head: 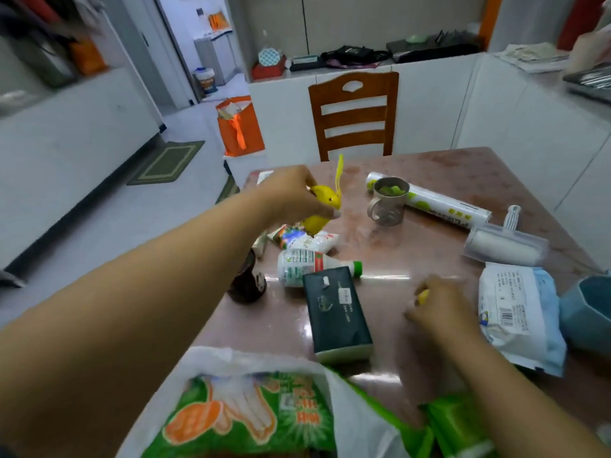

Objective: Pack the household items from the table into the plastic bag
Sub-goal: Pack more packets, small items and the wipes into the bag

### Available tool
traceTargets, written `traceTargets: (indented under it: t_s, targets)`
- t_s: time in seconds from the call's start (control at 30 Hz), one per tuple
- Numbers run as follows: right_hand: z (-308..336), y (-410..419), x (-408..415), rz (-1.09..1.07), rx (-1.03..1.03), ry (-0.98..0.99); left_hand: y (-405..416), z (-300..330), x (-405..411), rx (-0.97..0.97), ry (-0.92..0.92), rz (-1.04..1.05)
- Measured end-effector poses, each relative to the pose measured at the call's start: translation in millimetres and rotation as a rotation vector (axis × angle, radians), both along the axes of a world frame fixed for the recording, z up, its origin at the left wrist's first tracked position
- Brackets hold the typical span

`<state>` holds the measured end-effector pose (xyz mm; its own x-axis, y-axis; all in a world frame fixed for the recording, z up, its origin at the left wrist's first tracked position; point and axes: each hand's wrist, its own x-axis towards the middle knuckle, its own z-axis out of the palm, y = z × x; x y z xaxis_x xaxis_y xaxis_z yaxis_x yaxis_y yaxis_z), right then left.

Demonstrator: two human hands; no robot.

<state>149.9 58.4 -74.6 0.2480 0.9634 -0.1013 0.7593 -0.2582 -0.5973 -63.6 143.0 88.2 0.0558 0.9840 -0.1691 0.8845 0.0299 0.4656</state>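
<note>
Two hands at work: the left hand (294, 193) pinches a crumpled yellow plastic item (319, 209) above the table; the right hand (436, 304), curled, holds a small yellow piece (423, 296). Next, probably lowering into the green-printed white plastic bag (251, 408) nearest the viewer.

A brown wooden slatted chair (353, 115) stands at the table's far edge. An orange paper bag (239, 127) sits on the floor beside a green bordered mat (167, 161).

free: table (413, 256) centre | blocked: tissue pack (335, 312), bottle (310, 267), possibly
</note>
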Motion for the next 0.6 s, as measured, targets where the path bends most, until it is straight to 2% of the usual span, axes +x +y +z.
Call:
traceTargets:
  t_s: [0.07,0.13,0.2,0.23,0.33,0.43,0.5,0.6]
  targets:
    - [32.6,-21.8,-13.2,-0.06,0.106,0.352,-42.4,20.5,-12.8,-0.079,-0.021,-0.021]
    - [78.1,-56.6,-29.6,-0.025,0.084,0.879,-81.8,33.3,-31.1,-0.204,-0.067,-0.054]
    - [114.0,-95.6,-43.6,0.093,-0.134,1.355,-117.8,38.1,-54.0,-0.396,-0.152,-0.135]
    - [122.4,-112.8,-49.4,0.145,-0.249,1.507,-133.4,36.8,-66.8,-0.499,-0.207,-0.168]
    - [115.5,-146.3,-69.0,0.163,-0.46,1.634,-169.2,19.6,-90.8,-0.685,-0.327,-0.194]
    - [94.2,-159.8,-95.9,-0.007,-0.481,1.744,-188.9,-3.7,-92.0,-0.66,-0.307,-0.123]
    - [86.2,-162.1,-117.2,-0.131,-0.389,1.746,-194.9,-18.3,-90.5,-0.617,-0.189,-0.041]
    - [60.3,-154.2,-137.5,-0.132,-0.207,1.432,-205.7,-29.7,-88.8,-0.527,0.195,-0.022]
